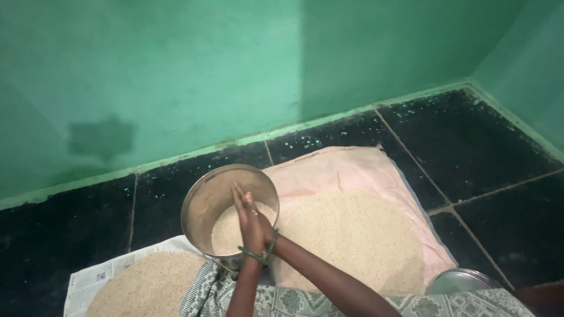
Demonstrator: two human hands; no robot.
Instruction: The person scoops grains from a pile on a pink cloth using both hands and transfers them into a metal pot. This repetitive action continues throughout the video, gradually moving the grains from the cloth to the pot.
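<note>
While tilted, steel sieve [202,202] holds pale grain [226,232].

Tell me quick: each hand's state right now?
Left hand: flat open, pressed against the right, holding nothing visible.
Right hand: mostly hidden behind it; cannot tell.

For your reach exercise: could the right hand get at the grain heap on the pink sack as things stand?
Probably yes: the right hand is over the pan, and the heap lies uncovered just beside it.
</note>
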